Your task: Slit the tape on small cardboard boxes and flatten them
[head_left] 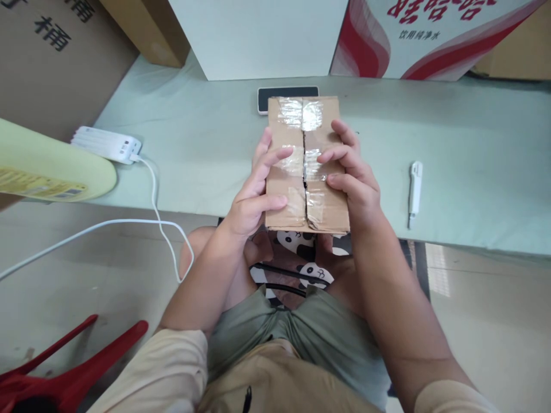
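Observation:
I hold a small brown cardboard box (287, 183) at the near edge of the pale green table (206, 143). Clear tape runs along its centre seam, and the seam is slit partly apart. My left hand (256, 192) grips the box's left side, fingers laid over the left flap. My right hand (353, 178) grips the right side, fingertips pressing on the right flap beside the seam. Both thumbs are hidden under or behind the box.
A white utility knife (415, 192) lies on the table to the right. A phone (287, 93) sits just behind the box. A white power strip (107, 144) with its cable (159, 212) is at the left. Large cartons (55, 63) line the back. A red stool (64, 373) stands low left.

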Demonstrator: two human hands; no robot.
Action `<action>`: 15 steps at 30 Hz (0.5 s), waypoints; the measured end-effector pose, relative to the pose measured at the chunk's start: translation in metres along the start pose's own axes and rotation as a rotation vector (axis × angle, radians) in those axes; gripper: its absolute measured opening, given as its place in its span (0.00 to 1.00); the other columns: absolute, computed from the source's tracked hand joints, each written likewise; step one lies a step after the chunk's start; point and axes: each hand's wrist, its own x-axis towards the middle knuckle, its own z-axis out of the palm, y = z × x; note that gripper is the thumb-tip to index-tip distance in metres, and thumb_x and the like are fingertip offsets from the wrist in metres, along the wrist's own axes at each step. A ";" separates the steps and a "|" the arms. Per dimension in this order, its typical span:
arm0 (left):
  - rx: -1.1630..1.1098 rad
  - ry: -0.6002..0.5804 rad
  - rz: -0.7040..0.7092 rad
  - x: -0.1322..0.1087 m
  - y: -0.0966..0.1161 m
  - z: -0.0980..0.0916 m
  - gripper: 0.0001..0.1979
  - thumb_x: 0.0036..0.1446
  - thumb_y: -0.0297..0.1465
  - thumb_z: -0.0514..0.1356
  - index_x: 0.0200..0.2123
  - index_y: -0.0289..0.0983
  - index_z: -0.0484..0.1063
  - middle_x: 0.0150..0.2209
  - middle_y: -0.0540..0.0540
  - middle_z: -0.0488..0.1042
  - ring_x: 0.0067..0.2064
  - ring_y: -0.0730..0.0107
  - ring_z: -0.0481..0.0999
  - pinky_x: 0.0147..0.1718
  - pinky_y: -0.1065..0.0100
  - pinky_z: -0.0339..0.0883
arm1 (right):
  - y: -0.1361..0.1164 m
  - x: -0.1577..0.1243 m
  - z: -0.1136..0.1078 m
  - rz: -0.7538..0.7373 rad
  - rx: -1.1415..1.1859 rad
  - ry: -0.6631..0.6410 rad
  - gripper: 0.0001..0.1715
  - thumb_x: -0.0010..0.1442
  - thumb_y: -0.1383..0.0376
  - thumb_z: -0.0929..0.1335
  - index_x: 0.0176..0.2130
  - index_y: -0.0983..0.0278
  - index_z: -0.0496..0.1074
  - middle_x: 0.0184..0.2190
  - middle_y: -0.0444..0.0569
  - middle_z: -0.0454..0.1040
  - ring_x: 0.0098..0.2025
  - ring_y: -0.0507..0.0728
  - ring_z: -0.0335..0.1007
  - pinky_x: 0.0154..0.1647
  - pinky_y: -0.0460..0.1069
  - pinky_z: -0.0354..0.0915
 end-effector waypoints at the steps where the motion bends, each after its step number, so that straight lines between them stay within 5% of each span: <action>1: -0.008 -0.002 0.004 0.000 0.000 0.000 0.29 0.61 0.44 0.62 0.66 0.60 0.66 0.78 0.65 0.44 0.79 0.47 0.45 0.74 0.41 0.58 | 0.000 0.000 0.000 -0.005 0.004 -0.001 0.11 0.65 0.52 0.68 0.42 0.54 0.76 0.71 0.40 0.62 0.76 0.69 0.52 0.77 0.71 0.51; 9: 0.068 0.008 0.031 0.002 -0.008 -0.001 0.32 0.59 0.58 0.61 0.63 0.56 0.68 0.79 0.62 0.44 0.80 0.45 0.41 0.76 0.42 0.52 | 0.004 0.001 0.001 0.002 -0.060 0.016 0.16 0.66 0.48 0.67 0.42 0.55 0.76 0.71 0.41 0.61 0.76 0.70 0.51 0.76 0.73 0.52; 15: 0.120 0.012 0.154 0.001 -0.012 -0.002 0.27 0.66 0.56 0.57 0.62 0.52 0.67 0.78 0.58 0.47 0.79 0.48 0.47 0.75 0.48 0.55 | 0.007 0.000 0.001 -0.019 -0.025 0.014 0.18 0.66 0.46 0.67 0.42 0.55 0.76 0.71 0.41 0.62 0.77 0.70 0.50 0.76 0.72 0.51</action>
